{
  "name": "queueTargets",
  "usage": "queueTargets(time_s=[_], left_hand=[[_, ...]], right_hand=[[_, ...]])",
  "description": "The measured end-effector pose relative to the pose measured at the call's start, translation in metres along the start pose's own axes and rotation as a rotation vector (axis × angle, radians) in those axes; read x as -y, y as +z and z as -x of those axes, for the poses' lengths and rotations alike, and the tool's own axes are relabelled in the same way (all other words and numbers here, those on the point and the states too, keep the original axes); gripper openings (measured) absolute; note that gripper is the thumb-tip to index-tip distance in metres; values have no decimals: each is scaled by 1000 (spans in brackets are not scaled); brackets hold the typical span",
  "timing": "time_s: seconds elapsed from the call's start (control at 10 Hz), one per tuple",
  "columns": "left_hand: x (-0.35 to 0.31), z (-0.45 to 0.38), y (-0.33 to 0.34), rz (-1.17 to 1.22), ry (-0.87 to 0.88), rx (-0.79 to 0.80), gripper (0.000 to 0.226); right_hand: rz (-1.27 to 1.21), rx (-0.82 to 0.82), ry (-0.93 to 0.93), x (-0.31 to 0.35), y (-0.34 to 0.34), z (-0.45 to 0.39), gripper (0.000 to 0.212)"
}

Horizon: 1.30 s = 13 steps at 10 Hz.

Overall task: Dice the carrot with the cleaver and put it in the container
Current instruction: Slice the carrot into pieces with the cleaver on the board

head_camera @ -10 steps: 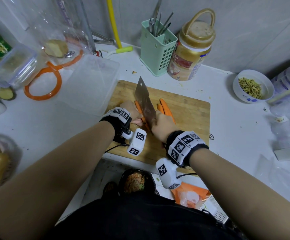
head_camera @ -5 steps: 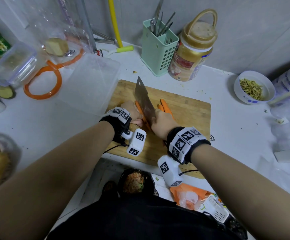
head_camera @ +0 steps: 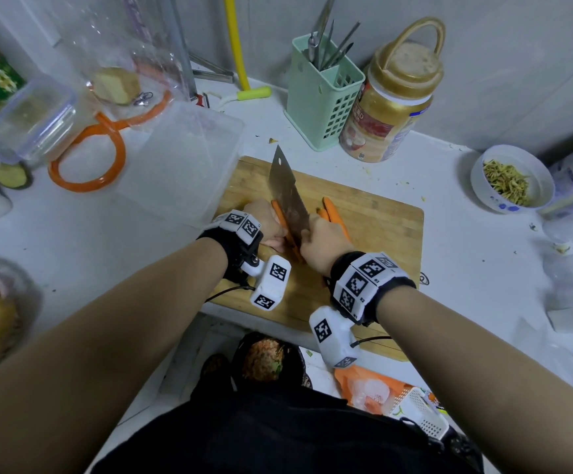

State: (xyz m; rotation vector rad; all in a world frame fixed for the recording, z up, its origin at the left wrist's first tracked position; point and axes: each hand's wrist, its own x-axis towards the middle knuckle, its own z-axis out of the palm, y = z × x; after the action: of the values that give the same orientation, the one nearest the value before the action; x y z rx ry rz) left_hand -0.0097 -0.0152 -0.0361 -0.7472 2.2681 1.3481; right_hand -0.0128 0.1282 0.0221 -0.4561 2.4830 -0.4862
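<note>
My right hand (head_camera: 324, 239) wraps the handle of the cleaver (head_camera: 287, 196), fingers curled round it; the blade stands on edge, its tip pointing away from me, cutting lengthwise into a carrot strip (head_camera: 280, 217). My left hand (head_camera: 266, 225), just left of the blade, holds that strip down on the cutting board (head_camera: 374, 213); how its fingertips lie I cannot tell, since the back of the hand hides them. More carrot strips (head_camera: 334, 215) lie just beyond my right hand, on the far side of the blade.

To do this step well, I judge that my left fingertips should stay tucked back from the edge, the knuckles guiding the flat of the blade, and that the cut should run the full length of the strip before I turn the sticks crosswise for dicing. The strip is narrow and may roll, so firm downward pressure matters.

The container (head_camera: 179, 162), a clear plastic box, sits on the counter (head_camera: 466, 241) just beyond my left hand, touching the board's left edge; it appears to hold nothing yet. Farther left, a lidded clear box (head_camera: 28, 118) holds something pale that I cannot identify. Beyond the board stand a green utensil holder (head_camera: 322, 94) with metal tools and a gold-lidded jar (head_camera: 387, 107). Well to the right of my right hand, a white bowl (head_camera: 511, 179) holds yellowish shreds.
</note>
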Motion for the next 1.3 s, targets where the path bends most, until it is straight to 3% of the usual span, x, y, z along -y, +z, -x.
queueTargets(time_s=[0.1, 0.3, 0.6, 0.9, 1.1, 1.3], left_hand=[[5, -14, 5, -58, -35, 18, 9], [-3, -10, 6, -69, -127, -11, 9], [-10, -8, 4, -254, -120, -7, 15], [-4, -9, -1, -271, -93, 51, 2], [-14, -5, -6, -358, -47, 82, 31], [-4, -11, -5, -182, -27, 52, 8]], right_hand=[[-1, 5, -7, 2, 0, -7, 21], [-21, 22, 6, 8, -3, -20, 10], [-44, 27, -1, 2, -1, -28, 18], [-24, -4, -39, 9, 10, -47, 9], [-1, -33, -50, 11, 15, -55, 5], [0, -44, -51, 12, 16, -58, 9]])
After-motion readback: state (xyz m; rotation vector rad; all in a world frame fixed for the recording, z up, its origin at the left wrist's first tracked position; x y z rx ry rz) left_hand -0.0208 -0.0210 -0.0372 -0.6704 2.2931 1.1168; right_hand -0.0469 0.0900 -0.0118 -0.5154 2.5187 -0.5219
